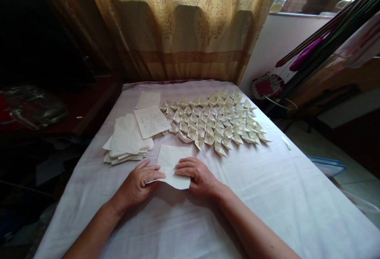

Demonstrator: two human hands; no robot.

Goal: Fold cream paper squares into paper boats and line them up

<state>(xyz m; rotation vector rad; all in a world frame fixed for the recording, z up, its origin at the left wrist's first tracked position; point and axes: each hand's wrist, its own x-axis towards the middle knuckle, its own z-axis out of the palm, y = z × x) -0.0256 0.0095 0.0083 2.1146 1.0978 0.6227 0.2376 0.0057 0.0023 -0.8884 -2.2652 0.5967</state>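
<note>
A white paper sheet (172, 159) lies on the white cloth of the table (267, 195) in front of me. My left hand (138, 183) rests on its near left edge, fingers stretched flat and pressing the paper. My right hand (197, 175) lies on its near right part, fingers flat and pointing left. Both hands press the sheet down; neither grips it. Beyond it, several folded paper pieces (216, 122) lie in rows.
A stack of paper sheets (126, 144) sits at the left, a printed sheet (151, 121) leaning on it, another sheet (147, 99) behind. A small paper scrap (286, 141) lies at the right. A curtain (178, 25) hangs behind; a rack with fabric (326, 49) stands right.
</note>
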